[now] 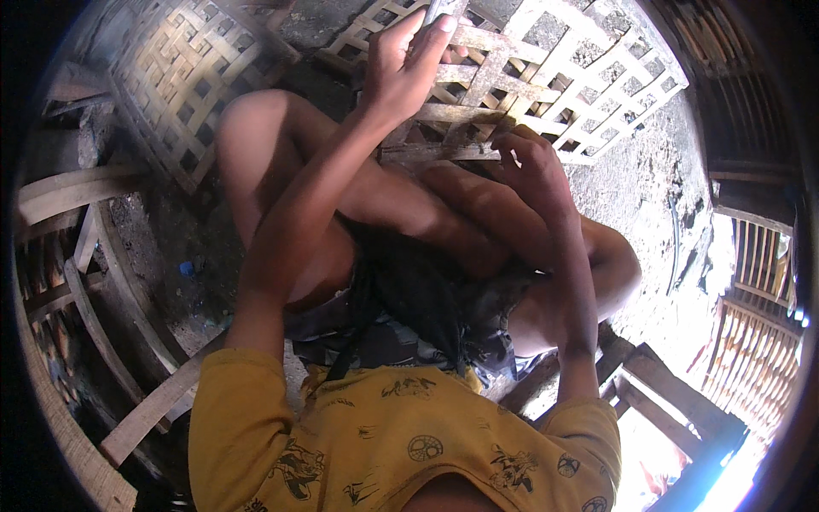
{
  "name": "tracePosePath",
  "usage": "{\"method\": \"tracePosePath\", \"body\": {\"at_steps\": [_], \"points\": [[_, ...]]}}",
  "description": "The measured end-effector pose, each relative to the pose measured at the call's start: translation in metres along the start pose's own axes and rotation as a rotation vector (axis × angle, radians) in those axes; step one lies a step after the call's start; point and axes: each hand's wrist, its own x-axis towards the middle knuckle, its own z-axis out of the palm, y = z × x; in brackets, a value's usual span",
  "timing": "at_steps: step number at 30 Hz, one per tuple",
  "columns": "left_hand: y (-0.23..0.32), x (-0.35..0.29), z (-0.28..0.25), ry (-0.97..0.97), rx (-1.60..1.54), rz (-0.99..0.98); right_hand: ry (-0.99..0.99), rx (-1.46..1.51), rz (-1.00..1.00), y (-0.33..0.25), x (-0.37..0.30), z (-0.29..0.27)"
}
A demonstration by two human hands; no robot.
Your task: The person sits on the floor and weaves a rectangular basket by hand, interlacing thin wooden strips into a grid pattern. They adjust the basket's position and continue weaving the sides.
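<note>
Wooden lattice point(546, 75) is lying just beyond the folded legs point(401, 205). The left hand point(401, 72) is pinching a pale piece point(445, 10) over it; the right hand point(532, 166) is curling at its near edge, grip unclear.

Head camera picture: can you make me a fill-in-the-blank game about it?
1. The upper hand, holding a pale object, is the ____ one.
2. Near the right hand, the panel strips are ____ over and under each other.
3. The shirt is coloured ____.

Missing words: left; woven; yellow.
</note>
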Motion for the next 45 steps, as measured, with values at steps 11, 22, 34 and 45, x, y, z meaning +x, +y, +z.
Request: {"method": "tracePosePath", "body": {"at_steps": [11, 22, 34, 45], "points": [[0.0, 0.002, 0.004, -0.013, -0.057, -0.013, 0.023, 0.09, 0.008, -0.016, 0.004, 0.011], [0.0, 0.0, -0.002, -0.009, -0.009, 0.018, 0.102, -0.074, -0.124, -0.007, 0.001, 0.016], [-0.002, -0.002, 0.003, -0.054, -0.013, 0.001, 0.013, -0.267, -0.206, -0.007, -0.003, 0.014], [0.003, 0.002, 0.007, -0.085, -0.132, -0.007, -0.015, -0.296, -0.114, 0.005, -0.005, 0.012]]}}
